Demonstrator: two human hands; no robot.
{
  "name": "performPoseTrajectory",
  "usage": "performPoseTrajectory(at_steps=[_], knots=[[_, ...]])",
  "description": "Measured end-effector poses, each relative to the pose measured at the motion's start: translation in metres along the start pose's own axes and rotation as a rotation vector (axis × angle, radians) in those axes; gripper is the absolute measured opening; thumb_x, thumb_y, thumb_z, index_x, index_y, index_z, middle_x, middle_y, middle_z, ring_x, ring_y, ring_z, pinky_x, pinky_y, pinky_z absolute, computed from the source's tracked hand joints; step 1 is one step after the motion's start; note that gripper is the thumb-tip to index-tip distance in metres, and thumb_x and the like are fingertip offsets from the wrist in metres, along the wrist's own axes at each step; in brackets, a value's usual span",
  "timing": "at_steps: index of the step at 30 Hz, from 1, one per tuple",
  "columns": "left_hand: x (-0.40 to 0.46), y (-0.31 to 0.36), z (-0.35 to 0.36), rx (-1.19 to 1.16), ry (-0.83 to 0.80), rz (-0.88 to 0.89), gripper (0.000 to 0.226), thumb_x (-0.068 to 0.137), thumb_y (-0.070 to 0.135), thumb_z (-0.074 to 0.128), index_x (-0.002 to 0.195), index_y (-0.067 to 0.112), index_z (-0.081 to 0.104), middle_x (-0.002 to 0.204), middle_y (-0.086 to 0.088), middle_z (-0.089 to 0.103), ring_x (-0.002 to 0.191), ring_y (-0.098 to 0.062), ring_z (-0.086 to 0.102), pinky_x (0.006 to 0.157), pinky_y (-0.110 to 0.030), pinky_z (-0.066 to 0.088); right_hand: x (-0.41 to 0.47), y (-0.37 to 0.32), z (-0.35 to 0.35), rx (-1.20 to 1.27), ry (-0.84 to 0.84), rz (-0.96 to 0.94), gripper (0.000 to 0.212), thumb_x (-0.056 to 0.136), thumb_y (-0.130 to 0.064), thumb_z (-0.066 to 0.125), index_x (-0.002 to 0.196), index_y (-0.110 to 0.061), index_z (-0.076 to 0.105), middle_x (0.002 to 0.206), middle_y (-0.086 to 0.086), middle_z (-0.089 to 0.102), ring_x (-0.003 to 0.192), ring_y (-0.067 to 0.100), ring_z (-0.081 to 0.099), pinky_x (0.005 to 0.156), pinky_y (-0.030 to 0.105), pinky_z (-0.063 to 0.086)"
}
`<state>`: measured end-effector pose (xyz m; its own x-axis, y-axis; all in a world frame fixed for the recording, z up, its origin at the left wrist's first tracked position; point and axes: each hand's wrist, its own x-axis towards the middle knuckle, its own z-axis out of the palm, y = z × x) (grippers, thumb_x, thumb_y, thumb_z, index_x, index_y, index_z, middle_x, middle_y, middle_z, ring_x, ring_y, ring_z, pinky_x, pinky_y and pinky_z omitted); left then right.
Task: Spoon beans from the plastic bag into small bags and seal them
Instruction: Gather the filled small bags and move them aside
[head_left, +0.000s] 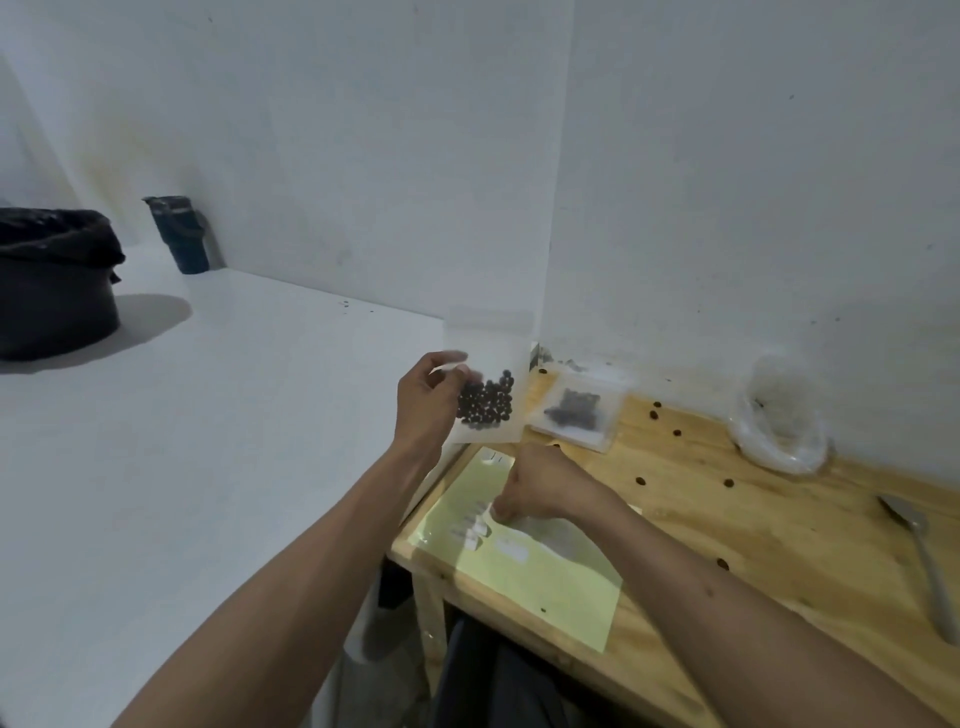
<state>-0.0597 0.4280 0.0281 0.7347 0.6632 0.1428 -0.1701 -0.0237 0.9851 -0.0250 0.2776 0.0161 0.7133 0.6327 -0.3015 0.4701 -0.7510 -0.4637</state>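
Note:
My left hand (428, 402) holds a small clear bag (488, 384) upright above the table's left end, pinching its left edge; dark beans fill its lower part. My right hand (535, 488) rests on a light green sheet (550, 587) and pinches at small white labels (475, 530) on it. A second small bag with beans (574, 413) lies flat at the back of the wooden table (727, 525). The large clear plastic bag (779, 421) sits against the wall, nearly empty. A metal spoon (922, 551) lies at the far right.
Loose beans (641, 480) are scattered over the tabletop. Left of the table runs a white counter (182, 415) with a black-lined bin (52, 283) and a dark cup (179, 234). White walls close the back and right.

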Motion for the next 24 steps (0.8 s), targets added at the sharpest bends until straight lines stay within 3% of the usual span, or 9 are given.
performPoseTrajectory(at_steps=[2,6,9,11,13,16,20,24], knots=[[-0.003,-0.001,0.0,0.001,-0.009,-0.003,0.019,0.094,0.005,0.061,0.111,0.01,0.068,0.088,-0.01,0.078,0.078,-0.01,0.071,0.065,-0.018,0.05,0.0,0.0,0.001,0.034,-0.008,0.011,0.024,0.074,-0.021,0.075,0.059,-0.013,0.058,0.064,0.004,0.058,0.057,0.021,0.053,0.057,0.029,0.043],[-0.007,-0.003,-0.001,0.006,-0.022,-0.017,0.013,0.095,0.01,0.062,0.106,0.012,0.069,0.089,-0.005,0.079,0.083,-0.009,0.073,0.07,-0.02,0.048,-0.006,0.003,-0.003,0.214,-0.019,-0.01,0.035,0.083,-0.021,0.068,0.052,-0.011,0.057,0.054,0.005,0.06,0.053,0.022,0.054,0.063,0.032,0.051],[-0.01,-0.004,0.002,0.023,-0.037,-0.019,0.006,0.098,0.021,0.062,0.1,0.017,0.067,0.09,0.001,0.079,0.089,-0.01,0.073,0.07,-0.023,0.044,-0.014,0.005,-0.015,0.466,0.043,-0.055,0.023,0.087,-0.011,0.072,0.065,-0.003,0.068,0.069,0.018,0.074,0.06,0.021,0.069,0.069,0.032,0.063],[-0.011,-0.003,0.007,0.013,-0.044,-0.021,0.006,0.098,0.021,0.062,0.1,0.016,0.066,0.089,-0.001,0.079,0.09,-0.015,0.074,0.071,-0.025,0.048,-0.018,0.007,-0.03,0.545,0.148,-0.079,0.01,0.086,-0.008,0.074,0.081,0.0,0.071,0.08,0.02,0.077,0.063,0.018,0.071,0.066,0.029,0.063],[-0.01,-0.001,0.013,-0.025,-0.072,-0.047,0.012,0.094,0.015,0.062,0.105,0.016,0.067,0.087,-0.007,0.078,0.09,-0.022,0.074,0.074,-0.031,0.054,-0.019,0.011,-0.048,0.535,0.31,-0.103,0.007,0.085,-0.011,0.076,0.091,-0.008,0.074,0.078,0.01,0.078,0.063,0.016,0.072,0.065,0.03,0.062],[-0.009,0.001,0.027,-0.073,-0.143,-0.099,0.02,0.09,0.011,0.063,0.106,0.02,0.07,0.089,-0.009,0.078,0.089,-0.022,0.075,0.075,-0.037,0.053,-0.017,0.018,-0.077,0.488,0.508,-0.135,0.005,0.087,-0.021,0.077,0.089,-0.017,0.079,0.077,-0.004,0.077,0.07,0.014,0.073,0.072,0.033,0.063],[-0.014,0.005,0.051,-0.128,-0.214,-0.111,0.014,0.098,0.015,0.059,0.108,0.009,0.067,0.095,-0.007,0.079,0.09,-0.025,0.077,0.089,-0.041,0.055,-0.015,0.031,-0.094,0.491,0.613,-0.164,0.01,0.09,-0.028,0.077,0.088,-0.018,0.08,0.078,-0.006,0.077,0.07,0.009,0.072,0.074,0.032,0.062],[-0.017,0.01,0.075,-0.203,-0.265,-0.129,0.019,0.101,0.017,0.06,0.111,0.003,0.068,0.096,-0.012,0.079,0.093,-0.029,0.076,0.086,-0.039,0.058,-0.018,0.044,-0.1,0.451,0.69,-0.159,0.01,0.092,-0.026,0.075,0.089,-0.017,0.08,0.076,-0.007,0.075,0.069,0.009,0.07,0.066,0.019,0.054]])
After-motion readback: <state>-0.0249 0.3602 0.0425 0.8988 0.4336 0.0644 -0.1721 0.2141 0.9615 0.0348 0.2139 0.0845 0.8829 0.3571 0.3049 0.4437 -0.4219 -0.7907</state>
